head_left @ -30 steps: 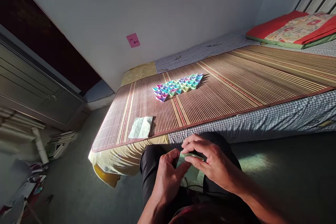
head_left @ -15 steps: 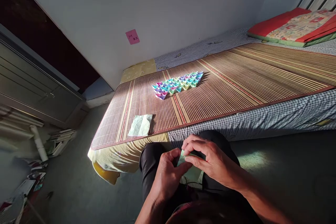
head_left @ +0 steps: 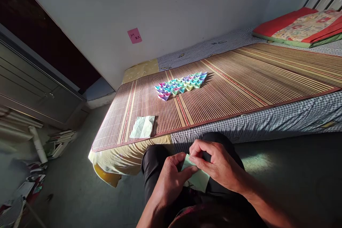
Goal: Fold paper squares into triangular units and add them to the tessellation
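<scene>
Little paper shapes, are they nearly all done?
Many little paper shapes sit finished in rows on the mat. The left hand and right hand pinch a pale green sheet, partly folded. More green paper lies nearby, probably left to fold.

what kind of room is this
Probably a bedroom in a home: a bed covered by a bamboo mat over a checked sheet, a folded quilt at its far end, and a cabinet by the wall. Left hand and right hand pinch a green paper.

Folded boats (head_left: 181,84) lie mid-mat (head_left: 240,89); paper stack (head_left: 142,127) nearer, left; pillow (head_left: 301,26) far right.
</scene>
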Demonstrator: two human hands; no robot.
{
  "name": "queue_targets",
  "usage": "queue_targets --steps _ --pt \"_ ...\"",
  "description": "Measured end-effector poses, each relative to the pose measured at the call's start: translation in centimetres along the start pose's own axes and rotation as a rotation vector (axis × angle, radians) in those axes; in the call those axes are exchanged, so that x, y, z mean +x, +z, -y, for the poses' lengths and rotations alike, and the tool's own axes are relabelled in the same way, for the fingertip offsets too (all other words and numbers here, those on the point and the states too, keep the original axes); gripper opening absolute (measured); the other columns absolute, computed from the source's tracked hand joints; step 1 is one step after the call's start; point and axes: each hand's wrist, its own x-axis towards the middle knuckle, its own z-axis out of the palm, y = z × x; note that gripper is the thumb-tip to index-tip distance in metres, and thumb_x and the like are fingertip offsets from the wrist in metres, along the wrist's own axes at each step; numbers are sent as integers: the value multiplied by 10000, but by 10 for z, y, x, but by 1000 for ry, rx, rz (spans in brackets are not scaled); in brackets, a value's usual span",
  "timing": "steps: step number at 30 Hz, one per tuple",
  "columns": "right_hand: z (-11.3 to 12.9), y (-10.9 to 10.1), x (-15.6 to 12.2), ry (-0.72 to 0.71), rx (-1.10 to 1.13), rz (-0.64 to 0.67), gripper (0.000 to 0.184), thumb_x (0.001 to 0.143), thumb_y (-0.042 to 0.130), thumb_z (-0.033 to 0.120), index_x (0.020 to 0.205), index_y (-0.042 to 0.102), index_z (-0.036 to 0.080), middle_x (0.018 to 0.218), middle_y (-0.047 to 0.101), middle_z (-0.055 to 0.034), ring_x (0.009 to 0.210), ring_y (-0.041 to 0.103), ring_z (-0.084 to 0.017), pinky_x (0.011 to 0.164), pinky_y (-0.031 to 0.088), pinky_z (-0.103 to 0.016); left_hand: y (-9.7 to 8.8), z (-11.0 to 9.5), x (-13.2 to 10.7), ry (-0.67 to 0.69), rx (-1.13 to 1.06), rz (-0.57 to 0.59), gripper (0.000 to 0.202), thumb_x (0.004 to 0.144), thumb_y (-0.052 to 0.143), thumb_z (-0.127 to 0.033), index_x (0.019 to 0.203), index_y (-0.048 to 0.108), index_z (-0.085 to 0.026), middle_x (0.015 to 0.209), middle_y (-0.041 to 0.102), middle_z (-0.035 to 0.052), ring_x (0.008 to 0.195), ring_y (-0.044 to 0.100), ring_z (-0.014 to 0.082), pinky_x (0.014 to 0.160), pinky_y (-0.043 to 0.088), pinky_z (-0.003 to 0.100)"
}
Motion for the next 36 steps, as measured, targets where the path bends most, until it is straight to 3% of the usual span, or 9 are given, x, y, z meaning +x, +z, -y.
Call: queue_targets --steps 10,17,20,23,27,31,36 --pt "0 6 2 1 1 -21 173 901 598 183 741 540 214 727 640 7 680 603 -141 645 476 -255 0 7 1 28 -69 -37 308 816 778 -397 687 616 -169 656 425 -26 635 319 133 567 275 250" --pt "-1 10 3 17 -6 -49 168 880 607 172 732 540 214 689 596 26 637 560 -129 601 453 -245 0 8 2 3 -70 -70 310 766 817 -434 724 701 -149 632 505 -11 611 391 131 554 308 242" --pt "2 11 4 75 29 -71 47 845 644 194 843 601 215 746 640 14 685 598 -143 635 487 -248 -2 11 2 -12 -169 -96 320 728 850 -429 763 719 -139 653 569 -3 596 438 122 555 343 231" --pt "5 10 4 168 132 0 173 815 710 259 965 638 209 817 672 0 758 625 -160 662 505 -246 -5 16 3 -55 -329 -108 325 726 853 -419 803 731 -128 666 630 8 570 487 114 561 387 228" --pt "2 8 5 249 233 61 219 825 735 363 816 619 178 671 558 36 608 496 -111 535 394 -215 -7 23 5 -78 -459 -109 274 743 847 -376 821 744 -134 644 656 3 543 524 112 565 414 227" --pt "-3 11 7 314 260 48 340 801 776 460 768 602 169 623 495 49 570 442 -101 498 337 -214 -8 26 7 -94 -537 -77 260 727 866 -339 797 734 -126 630 654 8 526 518 101 548 394 213" --pt "-5 13 7 292 152 -14 407 812 760 519 705 587 166 576 428 59 552 379 -97 493 284 -226 -7 23 7 -72 -541 -70 263 735 871 -331 771 715 -122 648 657 10 544 535 95 554 406 205"
